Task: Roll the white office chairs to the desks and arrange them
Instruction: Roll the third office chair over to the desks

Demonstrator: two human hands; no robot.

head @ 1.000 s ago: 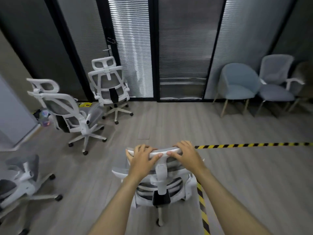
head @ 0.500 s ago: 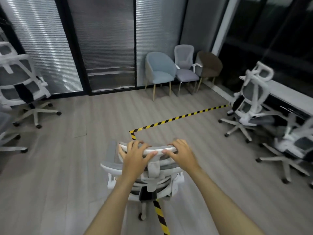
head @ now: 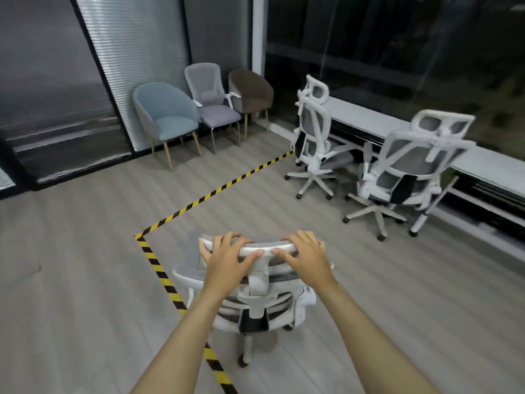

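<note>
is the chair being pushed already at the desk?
No: the held chair stands mid-floor beside the striped tape, gripped by the left hand and right hand, well short of the desk.

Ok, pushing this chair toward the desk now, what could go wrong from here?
Both hands, left hand and right hand, grip only the headrest of the pushed chair; pushing that high may tip or swivel it. Its casters sit at the striped floor tape and might catch or peel it. The two white chairs already at the desk leave a tight gap, so the bases could collide.
</note>
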